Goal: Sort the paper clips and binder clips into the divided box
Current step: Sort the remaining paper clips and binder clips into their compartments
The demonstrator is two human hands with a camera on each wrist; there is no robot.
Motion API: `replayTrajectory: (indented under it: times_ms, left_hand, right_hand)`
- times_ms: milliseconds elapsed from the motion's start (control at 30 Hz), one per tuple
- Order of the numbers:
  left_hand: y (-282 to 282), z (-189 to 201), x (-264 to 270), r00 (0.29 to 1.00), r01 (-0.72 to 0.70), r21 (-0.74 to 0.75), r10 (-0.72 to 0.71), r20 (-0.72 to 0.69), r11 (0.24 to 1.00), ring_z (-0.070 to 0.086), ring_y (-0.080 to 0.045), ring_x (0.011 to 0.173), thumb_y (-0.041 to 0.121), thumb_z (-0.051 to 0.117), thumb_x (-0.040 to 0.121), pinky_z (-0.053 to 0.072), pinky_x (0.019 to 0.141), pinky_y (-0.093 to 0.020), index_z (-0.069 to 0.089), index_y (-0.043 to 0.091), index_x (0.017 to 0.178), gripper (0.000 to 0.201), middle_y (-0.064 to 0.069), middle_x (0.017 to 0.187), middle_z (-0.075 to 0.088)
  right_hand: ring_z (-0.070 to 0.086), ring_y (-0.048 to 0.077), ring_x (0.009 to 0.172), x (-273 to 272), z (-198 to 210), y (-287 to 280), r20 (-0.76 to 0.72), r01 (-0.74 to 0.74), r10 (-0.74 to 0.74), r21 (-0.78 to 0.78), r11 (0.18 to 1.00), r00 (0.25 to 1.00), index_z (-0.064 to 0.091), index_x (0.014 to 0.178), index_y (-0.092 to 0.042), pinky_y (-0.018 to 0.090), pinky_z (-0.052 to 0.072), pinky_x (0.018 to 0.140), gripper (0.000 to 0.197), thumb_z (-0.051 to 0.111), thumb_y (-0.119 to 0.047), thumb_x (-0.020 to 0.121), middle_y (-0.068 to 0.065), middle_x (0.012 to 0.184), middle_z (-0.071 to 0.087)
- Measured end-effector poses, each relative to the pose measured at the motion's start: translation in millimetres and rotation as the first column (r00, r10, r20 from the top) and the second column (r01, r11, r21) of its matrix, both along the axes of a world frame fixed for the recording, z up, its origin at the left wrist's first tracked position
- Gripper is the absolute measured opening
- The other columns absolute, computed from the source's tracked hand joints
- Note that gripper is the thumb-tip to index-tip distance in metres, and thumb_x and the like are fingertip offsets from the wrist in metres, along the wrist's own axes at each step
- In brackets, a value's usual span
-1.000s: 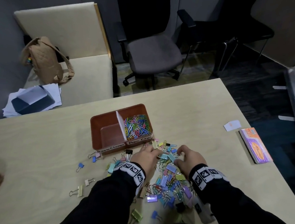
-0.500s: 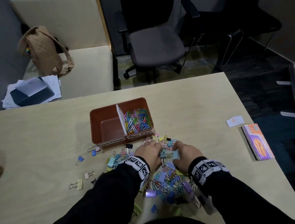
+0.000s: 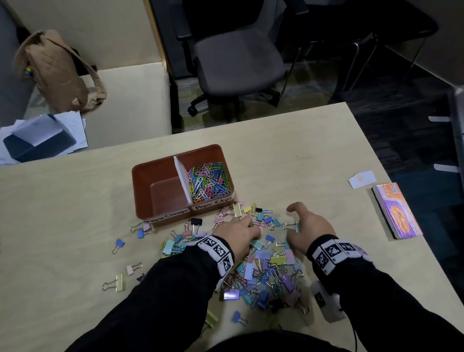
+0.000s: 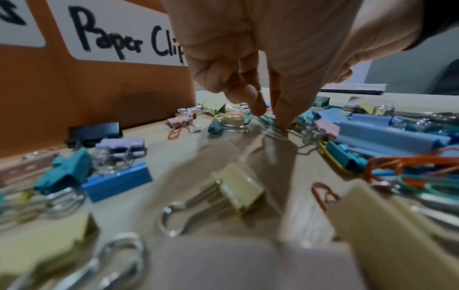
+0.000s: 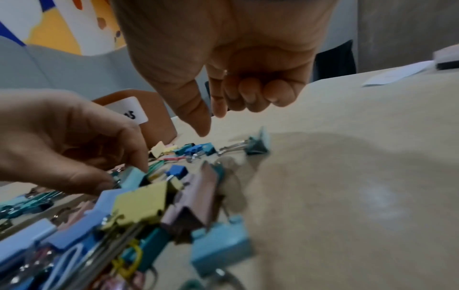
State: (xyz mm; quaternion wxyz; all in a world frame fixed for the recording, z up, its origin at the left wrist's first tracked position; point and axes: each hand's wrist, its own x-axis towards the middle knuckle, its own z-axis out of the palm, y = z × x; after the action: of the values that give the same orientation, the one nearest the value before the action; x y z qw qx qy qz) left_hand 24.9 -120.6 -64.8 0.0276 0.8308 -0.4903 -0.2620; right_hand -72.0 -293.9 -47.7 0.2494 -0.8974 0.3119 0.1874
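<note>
Fingertips (image 4: 283, 117) of left hand (image 3: 238, 233) pressed together, pinching down into heaped binder clips (image 3: 267, 264) near table (image 3: 55, 217) front edge; what sits between them cannot tell. Right hand (image 3: 308, 230) off heap's right side, fingers (image 5: 248, 94) curled loosely, holding nothing, seen only from right wrist. "Paper Clip" label (image 4: 124, 43) readable only from left wrist. Beyond, divided box (image 3: 141, 185), long axis left-right: paper clips (image 3: 208, 181) in right compartment, left one bare. Bare tabletop left and beyond.
</note>
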Motion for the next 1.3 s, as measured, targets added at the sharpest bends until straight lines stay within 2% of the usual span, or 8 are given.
replayTrajectory:
  times_ms: [167, 333, 600, 800, 933, 1000, 1133, 1300]
  left_hand:
    - [18, 10, 2, 0.99, -0.14, -0.113, 0.139, -0.018, 0.984, 0.053, -0.017, 0.108, 0.028, 0.05, 0.092, 0.045, 0.09, -0.032, 0.053, 0.024, 0.118, 0.026, 0.004, 0.116, 0.055]
    - [57, 23, 15, 0.9, -0.428, -0.136, 0.435, 0.023, 0.893, 0.057, -0.012, 0.087, 0.036, 0.054, 0.091, 0.048, 0.068, -0.027, 0.053, 0.027, 0.108, 0.019, 0.01, 0.1, 0.055]
    - [87, 19, 23, 0.799, -0.599, 0.046, 0.593, 0.1, 0.799, 0.059, -0.021, 0.099, 0.032, 0.057, 0.089, 0.047, 0.076, -0.031, 0.055, 0.025, 0.119, 0.031, 0.001, 0.116, 0.056]
    - [64, 19, 16, 0.889, -0.454, -0.039, 0.456, 0.047, 0.89, 0.056, -0.017, 0.103, 0.018, 0.054, 0.09, 0.042, 0.071, -0.024, 0.051, 0.025, 0.128, 0.039, 0.002, 0.122, 0.049]
    - [38, 11, 13, 0.957, -0.29, -0.093, 0.287, -0.045, 0.952, 0.05, -0.017, 0.119, 0.022, 0.05, 0.095, 0.046, 0.097, -0.03, 0.058, 0.024, 0.126, 0.032, 0.004, 0.126, 0.054]
    - [26, 10, 13, 0.96, -0.278, -0.087, 0.276, -0.039, 0.957, 0.051, -0.016, 0.116, 0.029, 0.052, 0.095, 0.045, 0.097, -0.033, 0.059, 0.025, 0.124, 0.03, 0.005, 0.122, 0.057]
    - [11, 9, 14, 0.958, -0.282, -0.046, 0.284, 0.029, 0.958, 0.057, -0.022, 0.105, 0.038, 0.056, 0.091, 0.049, 0.085, -0.033, 0.059, 0.025, 0.118, 0.03, 0.001, 0.115, 0.06]
    - [12, 6, 13, 0.946, -0.325, -0.048, 0.324, -0.027, 0.945, 0.059, -0.029, 0.101, 0.023, 0.058, 0.086, 0.049, 0.082, -0.034, 0.056, 0.02, 0.112, 0.026, -0.004, 0.112, 0.06]
  right_hand:
    - [0.06, 0.021, 0.077, 30, 4, 15, -0.021, -0.121, 0.12, -0.044, 0.992, 0.993, 0.049, 0.119, -0.027, 0.028, 0.048, 0.063, 0.027, 0.05, -0.019, 0.093, -0.001, 0.087, 0.064]
    - [0.061, 0.024, 0.096, 51, -2, 22, -0.065, -0.335, 0.331, -0.067, 0.94, 0.941, 0.049, 0.125, -0.032, 0.027, 0.049, 0.07, 0.049, 0.048, -0.001, 0.086, 0.002, 0.116, 0.063]
    - [0.059, 0.027, 0.09, 57, -12, 24, -0.09, -0.361, 0.356, -0.055, 0.931, 0.93, 0.056, 0.104, -0.018, 0.028, 0.043, 0.068, 0.015, 0.051, -0.014, 0.09, 0.007, 0.103, 0.065]
    - [0.059, 0.023, 0.082, 47, -4, 16, -0.004, -0.238, 0.238, -0.027, 0.971, 0.971, 0.057, 0.092, -0.019, 0.026, 0.046, 0.067, 0.009, 0.054, -0.026, 0.088, 0.0, 0.088, 0.063]
    - [0.057, 0.022, 0.076, 43, -1, -1, -0.017, -0.089, 0.089, -0.05, 0.995, 0.996, 0.052, 0.087, -0.021, 0.025, 0.041, 0.06, 0.011, 0.056, -0.031, 0.086, -0.001, 0.083, 0.06]
    - [0.057, 0.022, 0.076, 40, 1, -6, -0.023, -0.057, 0.056, -0.075, 0.996, 0.998, 0.05, 0.092, -0.02, 0.026, 0.042, 0.062, 0.013, 0.056, -0.031, 0.088, -0.001, 0.085, 0.061]
    - [0.056, 0.022, 0.075, 37, 5, 6, -0.001, -0.145, 0.146, -0.097, 0.985, 0.989, 0.044, 0.107, -0.021, 0.026, 0.042, 0.062, 0.026, 0.057, -0.036, 0.091, -0.001, 0.09, 0.062]
    - [0.062, 0.024, 0.096, 49, -2, 35, -0.037, -0.377, 0.376, -0.054, 0.924, 0.926, 0.048, 0.114, -0.021, 0.029, 0.048, 0.074, 0.032, 0.059, -0.038, 0.09, 0.003, 0.11, 0.066]
